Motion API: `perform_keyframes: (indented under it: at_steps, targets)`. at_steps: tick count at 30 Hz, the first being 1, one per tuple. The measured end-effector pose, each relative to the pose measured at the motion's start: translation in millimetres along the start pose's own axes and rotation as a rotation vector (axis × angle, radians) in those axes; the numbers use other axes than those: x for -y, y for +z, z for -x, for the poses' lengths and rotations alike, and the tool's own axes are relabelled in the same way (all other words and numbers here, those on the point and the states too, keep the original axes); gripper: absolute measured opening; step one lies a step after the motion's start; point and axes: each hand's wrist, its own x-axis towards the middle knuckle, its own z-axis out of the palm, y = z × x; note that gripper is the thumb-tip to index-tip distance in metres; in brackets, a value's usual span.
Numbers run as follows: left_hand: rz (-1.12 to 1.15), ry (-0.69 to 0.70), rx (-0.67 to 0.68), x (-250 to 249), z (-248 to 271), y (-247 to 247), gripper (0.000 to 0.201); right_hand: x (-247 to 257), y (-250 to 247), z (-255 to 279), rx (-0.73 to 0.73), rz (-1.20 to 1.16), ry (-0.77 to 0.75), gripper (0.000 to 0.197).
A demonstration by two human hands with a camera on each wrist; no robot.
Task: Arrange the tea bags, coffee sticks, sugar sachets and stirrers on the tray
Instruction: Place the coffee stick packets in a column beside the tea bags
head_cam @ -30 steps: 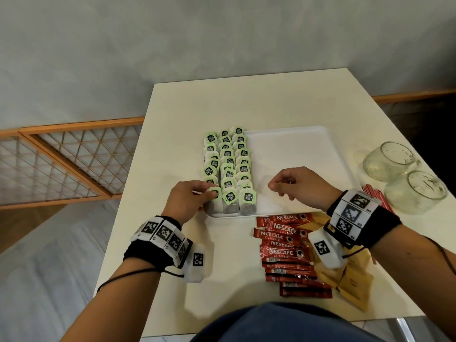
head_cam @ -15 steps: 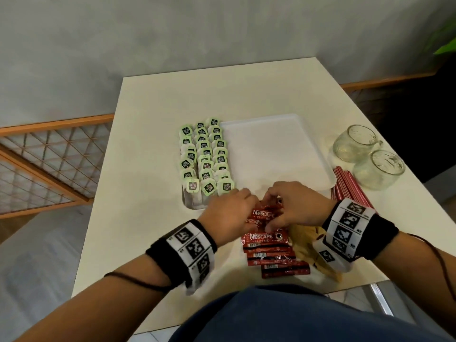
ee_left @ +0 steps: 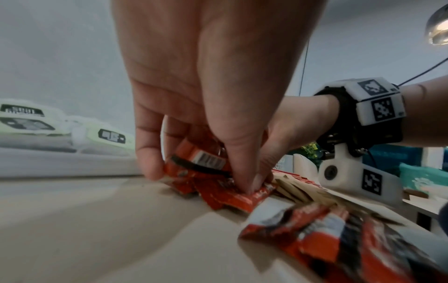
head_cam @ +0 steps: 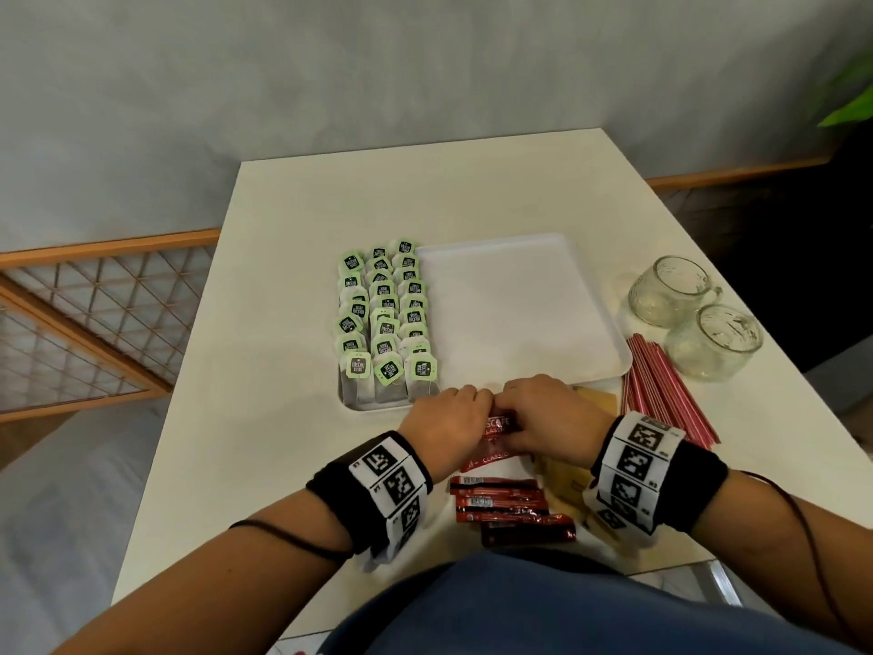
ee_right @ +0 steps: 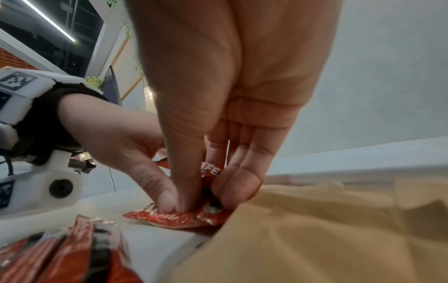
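Note:
Red coffee sticks [head_cam: 496,437] lie on the table just in front of the white tray [head_cam: 519,319]. My left hand [head_cam: 446,430] and right hand [head_cam: 543,420] meet over them, and each pinches a few sticks between thumb and fingers [ee_left: 201,164] [ee_right: 208,191]. More coffee sticks [head_cam: 500,505] lie nearer me. Tea bags [head_cam: 385,319] with green tags fill the tray's left side in three rows. Brown sugar sachets [head_cam: 567,484] lie under my right wrist. Red stirrers [head_cam: 661,390] lie right of the tray.
Two glass mugs [head_cam: 675,290] [head_cam: 713,342] stand at the table's right edge beyond the stirrers. The right two thirds of the tray are bare. A wooden lattice railing [head_cam: 94,314] runs left of the table, with a grey wall behind.
My left hand left the tea bags and my right hand left the tray. Both came down onto the coffee sticks and now pinch them together.

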Motion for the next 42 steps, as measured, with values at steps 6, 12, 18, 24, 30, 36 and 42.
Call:
perform_keyframes:
  at_steps: [6,12,18,24,30,36,42]
  targets:
    - [-0.040,0.059,0.085,3,-2,-8,0.032,-10,-7,2,-0.020,-0.039,-0.041,0.026]
    - [0.149,-0.032,0.034,4,4,-21,0.027,-34,-33,9,-0.032,-0.546,-0.046,0.022]
    - [0.557,-0.234,-0.079,27,1,-29,0.017,-55,-52,5,-0.186,-0.595,0.018,0.011]
    - [1.194,-0.491,-0.238,32,-18,-47,0.050,-69,-62,-7,-0.368,-0.603,0.080,0.011]
    - [1.202,-0.475,-0.449,34,-62,-51,0.022,-75,-66,-35,-0.499,-0.818,0.094,0.011]
    - [1.201,-0.491,-0.457,57,-89,-56,0.022,-89,-68,-69,-0.602,-0.946,0.229,0.005]
    - [1.148,-0.648,-0.439,86,-102,-62,0.037,-105,-62,-122,-0.554,-0.837,0.379,0.008]
